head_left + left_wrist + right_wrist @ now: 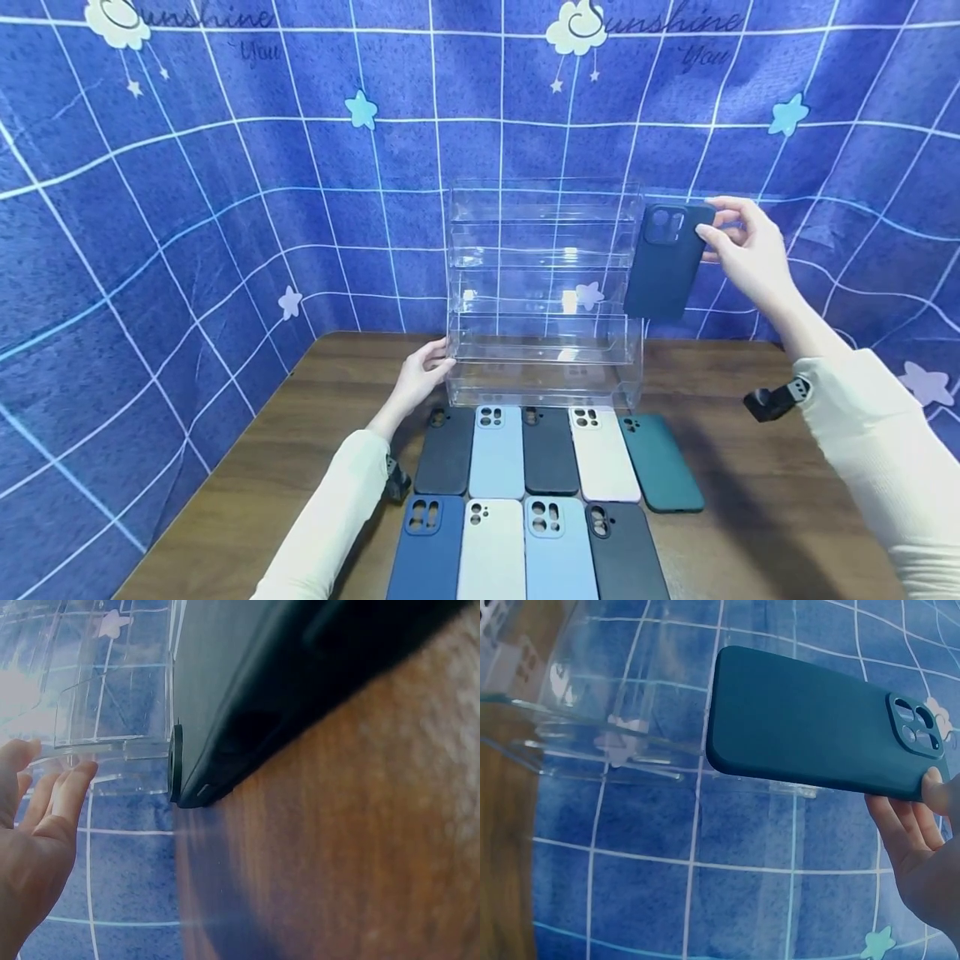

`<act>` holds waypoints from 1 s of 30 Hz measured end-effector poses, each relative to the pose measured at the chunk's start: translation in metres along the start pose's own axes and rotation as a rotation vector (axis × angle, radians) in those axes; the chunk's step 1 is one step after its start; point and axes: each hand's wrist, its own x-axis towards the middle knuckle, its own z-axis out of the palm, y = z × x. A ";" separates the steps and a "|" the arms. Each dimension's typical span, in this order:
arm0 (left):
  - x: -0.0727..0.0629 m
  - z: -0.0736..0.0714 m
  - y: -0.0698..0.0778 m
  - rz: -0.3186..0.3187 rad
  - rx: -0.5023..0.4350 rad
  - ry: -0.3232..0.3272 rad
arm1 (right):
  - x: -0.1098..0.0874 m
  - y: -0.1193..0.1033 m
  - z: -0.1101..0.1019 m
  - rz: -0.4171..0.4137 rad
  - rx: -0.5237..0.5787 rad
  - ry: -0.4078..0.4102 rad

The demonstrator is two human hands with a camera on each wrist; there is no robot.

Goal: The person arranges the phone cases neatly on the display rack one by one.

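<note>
My right hand pinches a dark blue-green phone case by its camera end, thumb on the back and fingers behind. The case hangs upright, slightly tilted, overlapping the right side of a clear tiered display rack in the head view. The right wrist view shows the case with its square camera cutout beside the thumb. My left hand holds the rack's lower left edge. In the left wrist view, the thumb and fingers of the left hand lie about the clear edge.
Two rows of phone cases lie before the rack on the wooden table, among them a green case, a white case and a navy case. A blue patterned curtain hangs behind.
</note>
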 end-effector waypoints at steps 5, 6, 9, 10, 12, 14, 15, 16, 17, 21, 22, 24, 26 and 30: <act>-0.001 -0.001 -0.002 -0.009 -0.007 -0.007 | 0.011 -0.012 0.013 0.013 0.003 0.015; -0.001 -0.001 -0.002 -0.007 -0.011 -0.010 | 0.013 -0.015 0.015 0.015 0.005 0.021; 0.000 -0.002 -0.004 -0.007 -0.031 -0.022 | 0.021 -0.024 0.020 0.022 0.028 0.031; 0.001 -0.002 -0.003 -0.010 -0.043 -0.026 | 0.024 -0.025 0.021 0.021 0.035 0.035; -0.001 -0.003 0.005 -0.013 -0.050 -0.038 | 0.030 -0.027 0.023 0.020 0.052 0.037; -0.003 -0.004 0.010 -0.015 -0.063 -0.046 | 0.036 -0.028 0.026 0.016 0.068 0.041; -0.002 -0.004 0.011 -0.014 -0.065 -0.047 | 0.038 -0.030 0.027 0.017 0.075 0.042; -0.002 -0.004 0.011 -0.015 -0.062 -0.045 | 0.040 -0.032 0.028 0.015 0.079 0.044; -0.002 -0.004 0.011 -0.014 -0.057 -0.042 | 0.042 -0.034 0.030 0.014 0.086 0.045; 0.003 -0.004 0.000 -0.019 -0.047 -0.024 | 0.047 -0.041 0.036 0.022 0.101 0.056; 0.003 -0.004 0.000 -0.022 -0.041 -0.023 | 0.050 -0.040 0.038 0.026 0.105 0.061; 0.002 -0.004 0.001 -0.028 -0.034 -0.020 | 0.055 -0.039 0.040 0.040 0.113 0.068; 0.002 -0.004 0.002 -0.031 -0.031 -0.020 | 0.061 -0.037 0.041 0.057 0.122 0.074; 0.001 -0.003 0.002 -0.035 -0.046 -0.024 | 0.073 -0.034 0.043 0.082 0.135 0.073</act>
